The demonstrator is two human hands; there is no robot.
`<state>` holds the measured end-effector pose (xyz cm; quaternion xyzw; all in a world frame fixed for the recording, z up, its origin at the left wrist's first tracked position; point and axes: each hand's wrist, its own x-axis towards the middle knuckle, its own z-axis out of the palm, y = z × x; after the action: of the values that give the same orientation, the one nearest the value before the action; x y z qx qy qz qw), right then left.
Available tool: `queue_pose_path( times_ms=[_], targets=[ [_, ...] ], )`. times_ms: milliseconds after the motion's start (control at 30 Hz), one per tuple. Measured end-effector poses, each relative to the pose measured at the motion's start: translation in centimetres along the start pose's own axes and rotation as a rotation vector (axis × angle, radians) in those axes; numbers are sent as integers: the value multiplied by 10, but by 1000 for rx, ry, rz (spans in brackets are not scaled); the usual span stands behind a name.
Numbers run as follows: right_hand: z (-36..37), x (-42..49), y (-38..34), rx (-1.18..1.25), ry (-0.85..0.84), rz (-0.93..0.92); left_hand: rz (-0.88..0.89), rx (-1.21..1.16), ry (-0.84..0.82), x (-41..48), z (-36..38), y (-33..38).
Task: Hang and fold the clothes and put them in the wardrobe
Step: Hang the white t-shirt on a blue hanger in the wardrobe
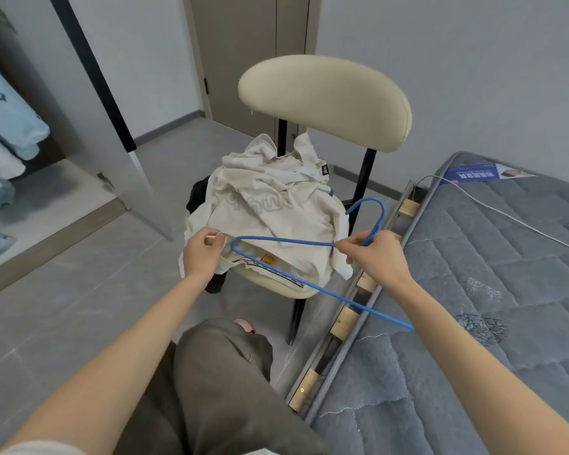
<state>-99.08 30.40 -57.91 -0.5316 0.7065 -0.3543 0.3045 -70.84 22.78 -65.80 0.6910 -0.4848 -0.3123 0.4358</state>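
Note:
A cream-white shirt [276, 211] lies crumpled on the seat of a chair [326, 96], over a dark garment [197, 195]. My left hand [202, 254] pinches the shirt's collar edge at the front left of the pile. My right hand [375, 254] grips a blue wire hanger [283, 239] just below its hook. One hanger shoulder lies at the collar opening beside my left fingers. The other shoulder points down toward the bed.
An open wardrobe [46, 205] at the left holds hanging light-blue and white clothes [10, 123]. Its door [112, 126] stands open between wardrobe and chair. A grey-blue mattress [473, 290] with a white cable [506, 211] lies at the right. My knee [217, 372] is below the chair.

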Motion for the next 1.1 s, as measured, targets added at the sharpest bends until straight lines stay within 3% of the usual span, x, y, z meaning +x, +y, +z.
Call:
queue_pose_path(
  times_ms=[333,500,867,967,1100],
  targets=[
    [2,-24,-23,-232,90,-223,283,72,-251,-5,-22,42],
    [1,-15,-42,-338,30,-319,365,84,-353,-4,-35,65],
    [24,-2,-71,-59,-174,-357,381,-19,-613,-16,-22,130],
    [23,3,-70,67,-184,-345,384,36,-600,-20,-17,141],
    [17,5,-57,349,-149,-219,501,296,-485,-16,-25,139]
  ],
)
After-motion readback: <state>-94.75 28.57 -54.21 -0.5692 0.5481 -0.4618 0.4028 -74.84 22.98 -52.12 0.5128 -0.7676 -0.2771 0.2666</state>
